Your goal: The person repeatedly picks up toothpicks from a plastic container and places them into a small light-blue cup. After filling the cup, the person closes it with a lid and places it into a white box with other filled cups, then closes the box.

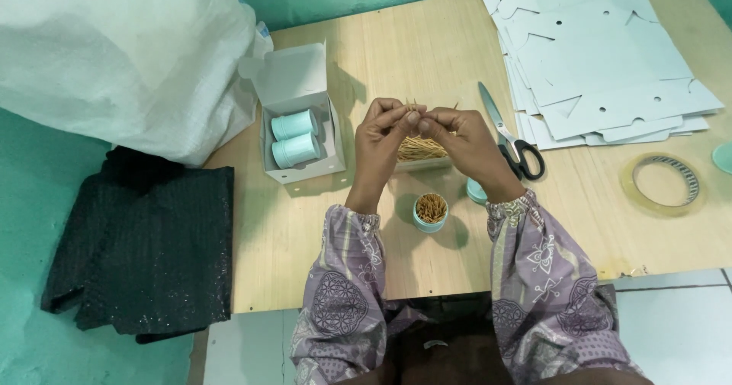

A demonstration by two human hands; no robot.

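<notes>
Nearest, at 6 o'clock, a small teal tub [431, 213] stands full of toothpicks, its lid [476, 191] still off beside it, while both hands, left hand [379, 142] and right hand [465, 145], pinch a bunch of toothpicks [422, 147] above it; at 10 o'clock a white box [299, 129] holds two capped tubs.

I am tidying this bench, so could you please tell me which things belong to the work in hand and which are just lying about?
In use:
- left hand and right hand, pinching thin wooden sticks
- small teal round container of sticks
- white carton holding two teal containers

Lying about:
- black-handled scissors
- clear tape roll
- flat white cardboard blanks
- black cloth
</notes>
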